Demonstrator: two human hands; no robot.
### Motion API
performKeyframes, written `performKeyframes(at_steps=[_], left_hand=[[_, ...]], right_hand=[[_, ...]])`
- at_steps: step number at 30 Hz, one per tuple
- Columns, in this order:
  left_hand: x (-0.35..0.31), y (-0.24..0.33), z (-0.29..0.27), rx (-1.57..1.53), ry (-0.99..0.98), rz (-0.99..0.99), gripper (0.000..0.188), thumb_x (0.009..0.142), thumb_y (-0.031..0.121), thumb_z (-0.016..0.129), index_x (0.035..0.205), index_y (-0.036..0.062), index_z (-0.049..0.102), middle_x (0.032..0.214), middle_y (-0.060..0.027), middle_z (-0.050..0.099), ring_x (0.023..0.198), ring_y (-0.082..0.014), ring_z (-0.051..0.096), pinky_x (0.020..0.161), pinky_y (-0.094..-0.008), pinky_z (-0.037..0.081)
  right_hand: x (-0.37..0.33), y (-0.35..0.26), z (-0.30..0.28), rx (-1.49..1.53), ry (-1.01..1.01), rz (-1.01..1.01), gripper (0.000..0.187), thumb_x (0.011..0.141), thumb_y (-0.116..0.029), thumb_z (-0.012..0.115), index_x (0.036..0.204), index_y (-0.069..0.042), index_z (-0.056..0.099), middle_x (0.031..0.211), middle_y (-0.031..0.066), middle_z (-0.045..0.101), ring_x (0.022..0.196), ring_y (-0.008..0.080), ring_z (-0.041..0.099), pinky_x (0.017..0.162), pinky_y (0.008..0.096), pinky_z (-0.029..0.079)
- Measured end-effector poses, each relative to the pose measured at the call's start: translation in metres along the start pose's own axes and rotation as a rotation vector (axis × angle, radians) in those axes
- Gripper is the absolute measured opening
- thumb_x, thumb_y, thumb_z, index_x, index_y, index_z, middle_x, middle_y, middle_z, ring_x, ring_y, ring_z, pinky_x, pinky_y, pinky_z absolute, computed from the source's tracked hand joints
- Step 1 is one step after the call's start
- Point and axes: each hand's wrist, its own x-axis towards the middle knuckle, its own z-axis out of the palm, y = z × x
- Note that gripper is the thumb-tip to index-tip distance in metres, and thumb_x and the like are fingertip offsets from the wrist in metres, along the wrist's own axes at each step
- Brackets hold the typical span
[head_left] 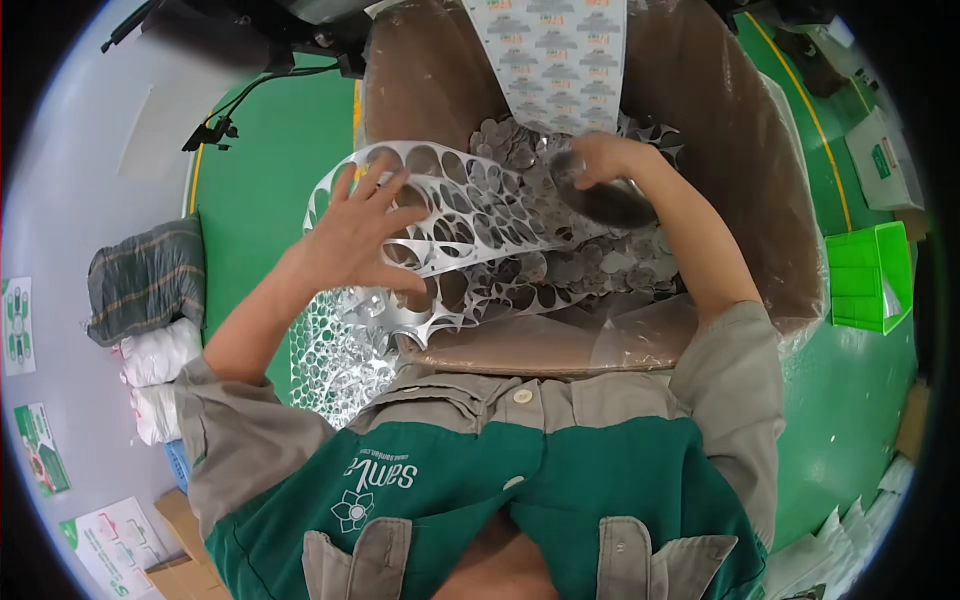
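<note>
A silvery perforated foil sheet (455, 262), punched with rows of round holes, stretches across the near left of a large plastic-lined brown box (720, 110). My left hand (350, 235) is at its left end, fingers spread over the holes. Inside the box my right hand (605, 158) has its fingers curled at a dark grey rounded object (605, 203), too blurred to name. Many loose round foil discs (635, 262) lie heaped beneath. From above, a printed foil web (560, 55) hangs into the box, its lower end close to my right hand.
More perforated scrap (340, 365) hangs outside the box at left. Black machine parts with cables (335, 45) jut in at upper left. A plaid fabric bundle (150, 275) and white bags (160, 355) are further left. At right are a green crate (868, 280) and a white bin (880, 165).
</note>
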Motion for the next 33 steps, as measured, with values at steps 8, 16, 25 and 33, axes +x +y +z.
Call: performKeyframes(at_steps=[8,16,25,33], left_hand=[[0.038,-0.055,-0.009,-0.661,0.176,-0.471,0.027,0.086,0.025,0.052,0.1,0.0025,0.055,0.077,-0.0068,0.057,0.074,-0.0147,0.053,0.067,-0.0283,0.042],[0.017,-0.054,-0.009,-1.455,0.429,-0.572,0.034,0.086,0.012,0.051,0.119,0.0021,0.052,0.093,-0.0009,0.058,0.077,-0.0053,0.049,0.07,-0.0191,0.039],[-0.002,-0.06,0.028,-0.945,0.417,-0.63,0.032,0.088,0.012,0.05,0.119,0.0119,0.052,0.065,0.0028,0.044,0.06,-0.0043,0.039,0.055,-0.019,0.033],[-0.024,-0.023,0.016,-0.456,0.391,-0.52,0.029,0.085,0.016,0.054,0.113,0.0071,0.054,0.097,-0.0097,0.05,0.066,-0.0202,0.055,0.067,-0.0343,0.045]], right_hand=[[-0.079,-0.044,-0.135,1.058,0.748,-0.337,0.031,0.08,-0.022,0.061,0.106,-0.007,0.054,0.089,0.0055,0.061,0.082,0.0168,0.06,0.071,0.0292,0.047],[-0.008,-0.002,-0.006,0.967,0.203,-0.002,0.043,0.082,-0.026,0.06,0.117,-0.003,0.048,0.108,0.0067,0.056,0.098,0.0175,0.054,0.086,0.0314,0.043],[-0.004,-0.012,0.011,-0.004,-0.141,0.196,0.061,0.07,-0.037,0.069,0.113,0.002,0.05,0.11,0.0225,0.054,0.106,0.0343,0.051,0.086,0.0383,0.041],[-0.056,-0.015,-0.096,1.683,0.237,-0.738,0.048,0.088,-0.024,0.052,0.126,0.001,0.038,0.117,0.0112,0.052,0.107,0.0172,0.052,0.093,0.0333,0.042]])
